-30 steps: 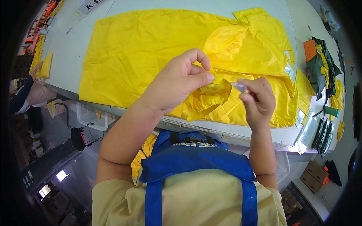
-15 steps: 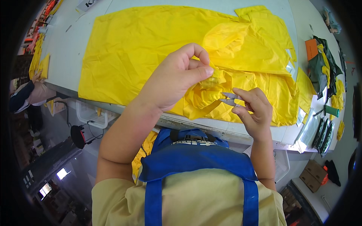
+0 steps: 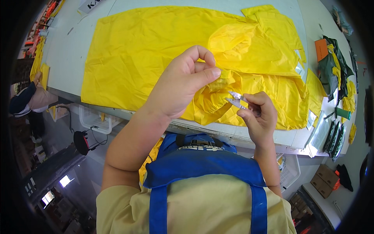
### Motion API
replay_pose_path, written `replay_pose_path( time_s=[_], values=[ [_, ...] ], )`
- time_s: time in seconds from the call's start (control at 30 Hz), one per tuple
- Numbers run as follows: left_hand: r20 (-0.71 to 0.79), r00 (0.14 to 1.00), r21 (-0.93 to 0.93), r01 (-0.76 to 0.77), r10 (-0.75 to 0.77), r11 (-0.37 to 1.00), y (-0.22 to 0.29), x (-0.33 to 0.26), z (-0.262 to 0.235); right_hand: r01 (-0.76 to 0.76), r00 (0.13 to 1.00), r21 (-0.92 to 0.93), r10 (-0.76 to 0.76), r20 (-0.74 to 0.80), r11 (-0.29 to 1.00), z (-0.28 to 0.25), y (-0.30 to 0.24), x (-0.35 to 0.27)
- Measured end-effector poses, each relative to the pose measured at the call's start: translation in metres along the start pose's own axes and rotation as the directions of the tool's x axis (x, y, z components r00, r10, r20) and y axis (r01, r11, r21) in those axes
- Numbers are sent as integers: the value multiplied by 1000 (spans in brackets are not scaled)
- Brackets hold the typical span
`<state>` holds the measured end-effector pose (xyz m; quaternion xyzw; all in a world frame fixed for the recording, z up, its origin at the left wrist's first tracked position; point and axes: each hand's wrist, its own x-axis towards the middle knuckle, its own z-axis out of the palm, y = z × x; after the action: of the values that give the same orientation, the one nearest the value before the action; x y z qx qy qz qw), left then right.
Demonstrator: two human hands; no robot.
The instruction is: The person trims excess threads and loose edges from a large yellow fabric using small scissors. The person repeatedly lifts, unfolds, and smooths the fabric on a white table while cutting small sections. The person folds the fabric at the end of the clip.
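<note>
Over the bench (image 3: 70, 50), our left hand (image 3: 179, 84) pinched yellow cloth (image 3: 156, 50) in its grip; our right hand (image 3: 259, 115) pinched metal snips (image 3: 235, 99).

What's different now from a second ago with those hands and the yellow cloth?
The right hand, holding small metal snips, dropped lower and drew in toward the pinched fold. The left hand kept its pinch on the yellow fabric and barely shifted. Nothing was picked up or let go; the cloth stayed spread on the table.
</note>
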<state>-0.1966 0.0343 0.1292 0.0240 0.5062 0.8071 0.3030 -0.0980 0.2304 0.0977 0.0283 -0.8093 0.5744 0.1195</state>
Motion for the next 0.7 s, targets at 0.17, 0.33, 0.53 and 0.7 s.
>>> replay_pose_path(
  time_s=[0.17, 0.33, 0.53, 0.7],
  values=[
    [52, 998, -38, -36, 38, 999, 4, -3, 3, -18, 1000, -16, 17, -24, 1000, -2, 1, -4],
    [15, 999, -35, -50, 51, 998, 1, -3, 5, 3, 1000, -1, -3, -16, 1000, 1, -3, -3],
    [19, 999, -55, -49, 50, 997, 2, -2, 6, -55, 998, 59, 57, -27, 997, 4, -5, -2],
    [7, 999, -64, -37, 38, 997, 2, -2, 7, -79, 997, 19, 79, -15, 997, 4, -3, -4]
  ],
)
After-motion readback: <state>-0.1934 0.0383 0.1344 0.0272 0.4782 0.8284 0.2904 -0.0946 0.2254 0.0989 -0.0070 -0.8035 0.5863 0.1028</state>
